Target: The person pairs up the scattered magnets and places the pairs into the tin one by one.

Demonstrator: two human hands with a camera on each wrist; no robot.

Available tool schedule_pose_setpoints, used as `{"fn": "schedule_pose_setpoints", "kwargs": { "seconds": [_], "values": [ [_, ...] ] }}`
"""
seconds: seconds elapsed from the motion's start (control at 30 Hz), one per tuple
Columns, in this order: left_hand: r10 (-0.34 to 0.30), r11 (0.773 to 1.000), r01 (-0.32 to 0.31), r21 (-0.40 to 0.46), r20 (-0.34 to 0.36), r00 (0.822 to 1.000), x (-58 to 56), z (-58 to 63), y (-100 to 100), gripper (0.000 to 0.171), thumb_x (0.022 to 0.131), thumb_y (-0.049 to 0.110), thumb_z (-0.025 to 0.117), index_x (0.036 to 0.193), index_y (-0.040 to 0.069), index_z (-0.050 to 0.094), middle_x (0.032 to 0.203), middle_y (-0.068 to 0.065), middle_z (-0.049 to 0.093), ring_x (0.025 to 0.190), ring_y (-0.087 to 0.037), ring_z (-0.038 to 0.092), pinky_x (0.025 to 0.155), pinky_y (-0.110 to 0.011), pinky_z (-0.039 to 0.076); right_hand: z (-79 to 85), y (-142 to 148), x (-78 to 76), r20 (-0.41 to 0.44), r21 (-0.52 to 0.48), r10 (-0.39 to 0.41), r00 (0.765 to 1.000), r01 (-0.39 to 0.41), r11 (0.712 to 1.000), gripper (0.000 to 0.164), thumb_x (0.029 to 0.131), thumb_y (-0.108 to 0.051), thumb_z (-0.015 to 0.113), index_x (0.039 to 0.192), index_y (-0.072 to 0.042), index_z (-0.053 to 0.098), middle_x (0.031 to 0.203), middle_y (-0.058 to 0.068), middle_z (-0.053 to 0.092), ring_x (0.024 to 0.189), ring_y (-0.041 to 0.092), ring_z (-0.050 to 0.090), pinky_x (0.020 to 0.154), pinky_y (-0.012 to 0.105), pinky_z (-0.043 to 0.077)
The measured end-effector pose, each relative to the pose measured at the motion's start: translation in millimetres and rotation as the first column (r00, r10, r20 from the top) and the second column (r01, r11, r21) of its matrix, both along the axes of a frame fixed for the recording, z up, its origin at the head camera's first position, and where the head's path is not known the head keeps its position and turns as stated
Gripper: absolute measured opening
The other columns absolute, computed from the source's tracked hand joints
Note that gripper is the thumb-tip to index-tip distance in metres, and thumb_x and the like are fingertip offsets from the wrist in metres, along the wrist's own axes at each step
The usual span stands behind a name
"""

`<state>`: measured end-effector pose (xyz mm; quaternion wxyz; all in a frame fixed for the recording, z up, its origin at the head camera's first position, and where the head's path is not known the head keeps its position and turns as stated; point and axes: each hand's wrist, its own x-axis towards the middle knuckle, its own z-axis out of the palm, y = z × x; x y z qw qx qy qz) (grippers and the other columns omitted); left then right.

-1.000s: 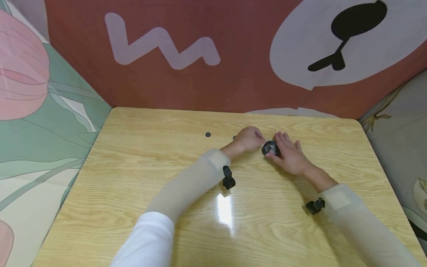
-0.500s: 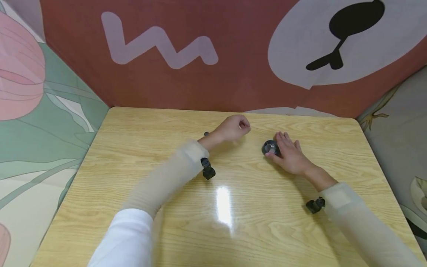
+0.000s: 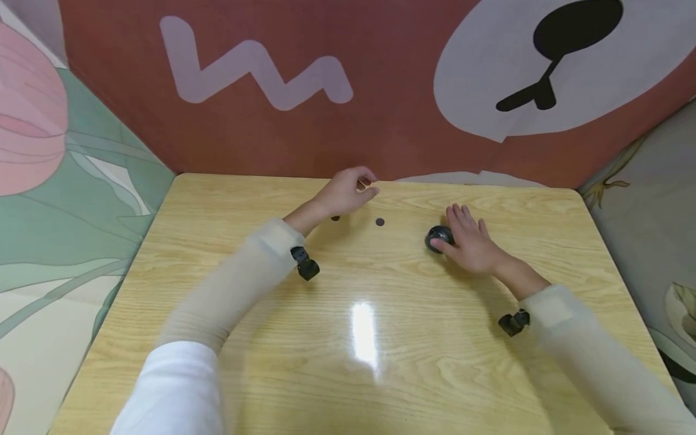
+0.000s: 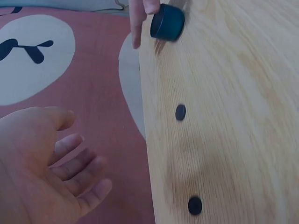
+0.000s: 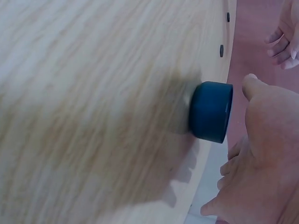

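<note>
A small dark teal cup [image 5: 210,112] stands upright on the wooden table, its rim facing up. My right hand [image 3: 474,244] hovers at its right side, fingers straight, the thumb overlapping the rim in the head view. In the right wrist view a gap shows between this thumb and the cup. Two flat black discs lie to the left of the cup, a nearer disc [image 3: 380,222] and a farther disc [image 3: 335,218] partly covered by my left wrist. My left hand [image 3: 345,192] is raised over the table's back edge, fingers loosely bent, nothing between them.
The wooden table [image 3: 326,338] ends at the back against a red wall [image 3: 380,139] with printed shapes. Patterned fabric [image 3: 109,139] borders the left side. Each forearm carries a black wrist camera, one on the left [image 3: 306,264] and one on the right [image 3: 513,322].
My left hand has moved away from the cup, left and back, and its fingers have loosened. The nearer disc shows fully now. My right hand has shifted slightly toward the back.
</note>
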<state>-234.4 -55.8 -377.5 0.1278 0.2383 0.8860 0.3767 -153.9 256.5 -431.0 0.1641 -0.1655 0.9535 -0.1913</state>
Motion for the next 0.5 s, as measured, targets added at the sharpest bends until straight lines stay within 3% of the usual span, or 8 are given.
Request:
{"fn": "schedule_pose_setpoints", "kwargs": {
  "seconds": [0.23, 0.37, 0.5],
  "values": [
    [0.026, 0.993, -0.034, -0.110, -0.079, 0.997, -1.2, -2.9, -16.5, 0.056, 0.104, 0.040, 0.057, 0.149, 0.007, 0.048, 0.152, -0.010, 0.049, 0.143, -0.028, 0.041, 0.116, -0.044, 0.034, 10.3, -6.9, -3.8, -0.014, -0.004, 0.013, 1.000, -0.013, 1.000, 0.090, 0.107, -0.052, 0.042, 0.160, 0.003, -0.006, 0.166, 0.025, -0.015, 0.152, 0.041, -0.018, 0.115, 0.070, -0.007],
    [0.026, 0.980, -0.050, -0.194, -0.123, 0.992, 1.5, -5.0, -24.5, 0.064, 0.104, 0.043, 0.057, 0.154, 0.006, 0.042, 0.159, -0.014, 0.039, 0.149, -0.033, 0.030, 0.120, -0.055, 0.024, 11.8, -12.0, -6.4, -0.030, 0.002, 0.022, 0.999, -0.022, 1.000, 0.090, 0.107, -0.053, 0.042, 0.160, 0.002, -0.007, 0.166, 0.023, -0.016, 0.152, 0.037, -0.020, 0.115, 0.070, -0.007],
    [0.017, 0.960, -0.048, -0.277, -0.115, 0.993, 5.2, -9.7, -31.0, 0.072, 0.103, 0.048, 0.056, 0.158, 0.007, 0.034, 0.165, -0.018, 0.025, 0.154, -0.038, 0.013, 0.118, -0.067, 0.011, 12.5, -18.9, -9.0, -0.054, 0.016, 0.032, 0.998, -0.031, 0.999, 0.091, 0.107, -0.054, 0.041, 0.160, 0.004, -0.005, 0.166, 0.024, -0.013, 0.153, 0.038, -0.017, 0.115, 0.070, -0.006]
  ]
}}
